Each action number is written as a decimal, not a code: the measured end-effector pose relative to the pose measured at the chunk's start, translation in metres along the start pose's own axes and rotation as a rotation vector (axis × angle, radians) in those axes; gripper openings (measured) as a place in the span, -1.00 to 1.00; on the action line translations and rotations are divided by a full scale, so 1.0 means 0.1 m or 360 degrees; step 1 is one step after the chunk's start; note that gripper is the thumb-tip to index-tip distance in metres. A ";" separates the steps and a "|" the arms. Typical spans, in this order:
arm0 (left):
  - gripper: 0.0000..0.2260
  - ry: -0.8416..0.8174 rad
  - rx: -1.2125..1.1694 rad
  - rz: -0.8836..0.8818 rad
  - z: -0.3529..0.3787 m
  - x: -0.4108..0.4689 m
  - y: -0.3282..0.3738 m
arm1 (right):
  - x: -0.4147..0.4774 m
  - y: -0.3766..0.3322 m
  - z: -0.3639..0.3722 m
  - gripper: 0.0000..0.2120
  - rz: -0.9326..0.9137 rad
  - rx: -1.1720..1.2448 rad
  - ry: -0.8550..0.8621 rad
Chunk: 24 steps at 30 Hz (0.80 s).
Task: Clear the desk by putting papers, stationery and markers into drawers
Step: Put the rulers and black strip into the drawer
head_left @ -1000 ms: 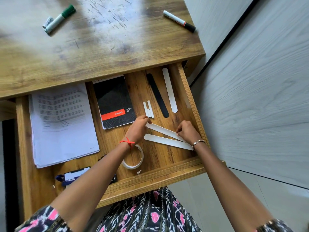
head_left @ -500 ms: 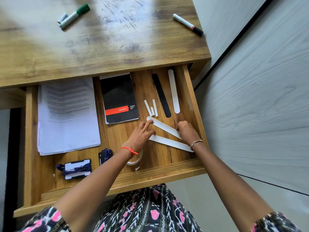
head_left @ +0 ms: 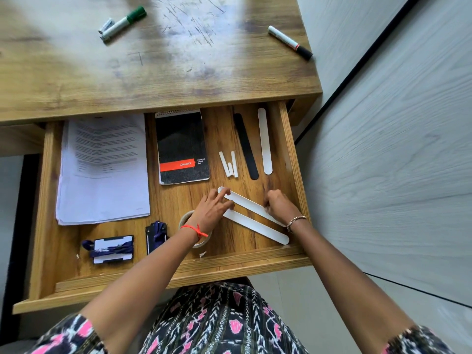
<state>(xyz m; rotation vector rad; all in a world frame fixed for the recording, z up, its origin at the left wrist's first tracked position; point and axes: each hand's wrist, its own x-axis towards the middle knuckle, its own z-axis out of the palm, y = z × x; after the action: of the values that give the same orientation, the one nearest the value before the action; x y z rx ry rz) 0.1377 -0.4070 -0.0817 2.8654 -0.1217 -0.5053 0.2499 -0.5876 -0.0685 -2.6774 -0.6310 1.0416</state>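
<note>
- One desk top (head_left: 76, 80), wood-grain laminate, scuffed and scratched. Judged nearly cleared, as only markers lie on it.
- One open drawer (head_left: 288, 149), shallow, in the same wood finish. It already holds most of the goods.
- One stack of printed papers (head_left: 102, 169), white and flat, at the drawer's left. Stowed.
- One spiral notebook (head_left: 181, 146), black card cover with an orange band, beside the papers. Stowed.
- Two long flat strips, smooth and round-ended: the upper white strip (head_left: 249, 204) and the lower white strip (head_left: 258, 227). They lie slantwise, close together, at the drawer's front right, and appear to be the items being arranged.
- One left hand (head_left: 212, 209), fingers straight and spread, resting on the upper white strip's left end.
- One right hand (head_left: 279, 204), fingers curled down on the same strip's right part, seemingly pinching it.
- One black strip (head_left: 245, 146) and one pale strip (head_left: 264, 141), side by side at the back right.
- Two markers, plastic cylinders lying well apart on the desk: the green-capped marker (head_left: 124, 23) and the black-capped marker (head_left: 290, 42). Both are yet to be stowed.
- One tape roll (head_left: 184, 218), a ring partly hidden under the left wrist.
- Three short white sticks (head_left: 228, 164), chalk-like.
</note>
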 end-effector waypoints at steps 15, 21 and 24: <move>-0.32 0.0008 -0.0645 -0.0522 -0.39 0.50 -0.16 | 0.49 -0.68 -0.17 -0.67 -0.0075 0.0328 0.0276; -0.43 -0.0032 -0.0402 -0.0450 -0.28 0.50 -0.22 | 0.63 -0.83 -0.03 -0.64 -0.0088 0.0402 0.0377; -0.46 -0.0038 -0.0364 -0.0423 -0.27 0.50 -0.28 | 0.68 -0.86 -0.04 -0.66 -0.0090 0.0412 0.0395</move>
<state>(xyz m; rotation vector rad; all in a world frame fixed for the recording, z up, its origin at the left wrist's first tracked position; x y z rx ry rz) 0.1953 -0.3804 -0.0801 2.6625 0.2977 -0.5617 0.2704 -0.4801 -0.0776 -2.4909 -0.4834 0.7062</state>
